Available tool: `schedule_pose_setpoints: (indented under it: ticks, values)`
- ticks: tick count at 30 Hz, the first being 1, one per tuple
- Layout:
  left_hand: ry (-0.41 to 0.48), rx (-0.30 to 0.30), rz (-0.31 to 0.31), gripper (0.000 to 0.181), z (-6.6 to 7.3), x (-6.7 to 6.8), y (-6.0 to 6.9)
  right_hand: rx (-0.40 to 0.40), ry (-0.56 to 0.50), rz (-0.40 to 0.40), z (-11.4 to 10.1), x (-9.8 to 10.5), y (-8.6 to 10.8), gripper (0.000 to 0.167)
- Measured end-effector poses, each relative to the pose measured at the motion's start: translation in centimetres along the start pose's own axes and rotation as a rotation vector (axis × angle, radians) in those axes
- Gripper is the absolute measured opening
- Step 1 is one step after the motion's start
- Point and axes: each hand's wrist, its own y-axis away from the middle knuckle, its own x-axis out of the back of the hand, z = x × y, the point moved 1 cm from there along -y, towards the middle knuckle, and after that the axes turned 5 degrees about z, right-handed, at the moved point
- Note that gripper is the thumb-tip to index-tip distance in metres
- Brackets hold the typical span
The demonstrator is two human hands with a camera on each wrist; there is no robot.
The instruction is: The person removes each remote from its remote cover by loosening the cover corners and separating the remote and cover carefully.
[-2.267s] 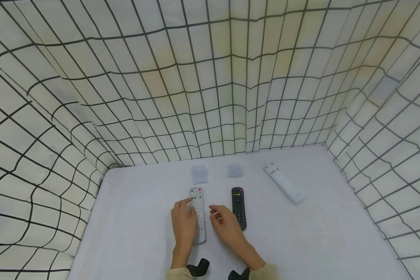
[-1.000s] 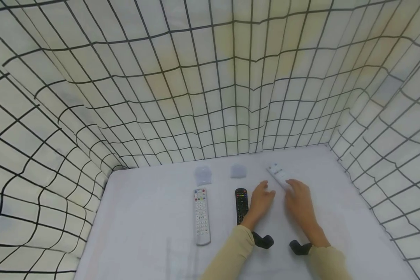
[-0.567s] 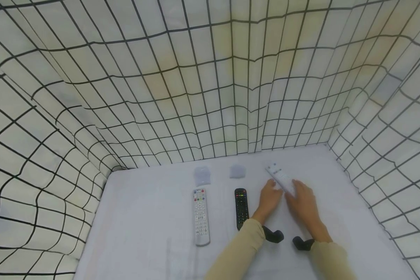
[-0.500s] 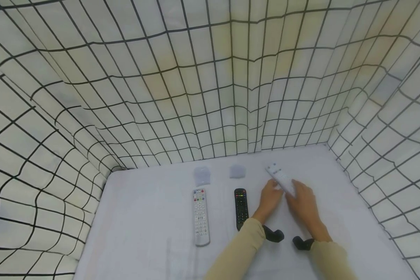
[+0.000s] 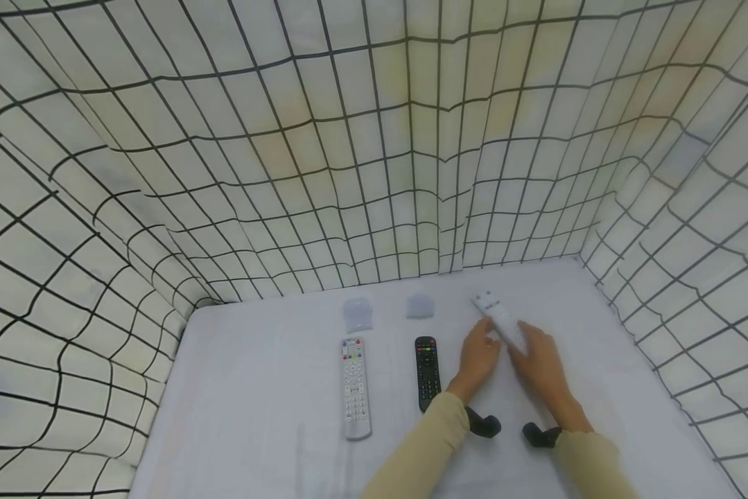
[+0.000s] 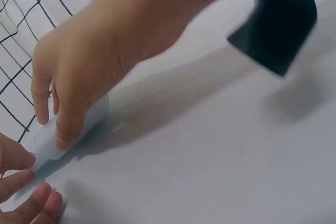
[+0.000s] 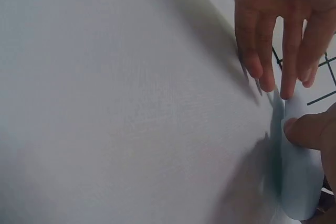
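Observation:
A white remote control [image 5: 501, 320] lies slanted at the right of the table. My right hand [image 5: 541, 364] grips its near end, the thumb on one side and the fingers over the other; in the right wrist view that thumb [image 7: 304, 129] rests against the pale remote body [image 7: 302, 182]. My left hand [image 5: 478, 357] is at the remote's left edge with its fingers fairly straight. Its fingertips [image 7: 286, 93] touch or nearly touch the remote. In the left wrist view the fingers of my left hand [image 6: 23, 182] show beside the remote's far part.
A grey-white remote [image 5: 355, 391] and a black remote [image 5: 428, 371] lie to the left, the black one partly behind my left forearm. Two small clear plastic packets [image 5: 358, 314] sit behind them. Black-gridded white curtains [image 5: 374, 173] enclose the white table [image 5: 242, 402].
Both hands have left the grey-white remote and moved right to the white one. My right hand has taken hold of its near end. Over the last half second they stay nearly still.

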Motion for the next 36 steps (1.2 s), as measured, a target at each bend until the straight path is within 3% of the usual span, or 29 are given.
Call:
schedule_pose_setpoints:
  ticks: [5, 12, 20, 24, 28, 36]
  values:
    - [-0.189, -0.170, 0.046, 0.053, -0.3, 0.3, 0.3, -0.050, -0.066, -0.034, 0.2, 0.3, 0.7, 0.064]
    - [-0.421, -0.424, 0.060, 0.051, -0.8, 0.7, -0.1, -0.095, -0.142, -0.052, -0.4, 1.6, 1.8, 0.064]
    - [-0.813, -0.752, 0.109, 0.032, -0.1, 2.0, -0.7, -0.072, -0.260, -0.121, -0.7, 3.8, 3.4, 0.065]
    - [-0.929, -0.923, 0.052, 0.027, 0.8, 3.2, -0.5, -0.020, -0.279, -0.164, -0.6, 4.7, 3.9, 0.063]
    - [-0.985, -1.068, -0.037, 0.025, 1.6, 4.4, 0.0, 0.006, -0.295, -0.214, -0.6, 5.4, 4.3, 0.062]
    - [-1.136, -1.219, -0.189, 0.031, 2.1, 6.0, 1.2, 0.028, -0.379, -0.320, -0.3, 6.1, 4.9, 0.057]
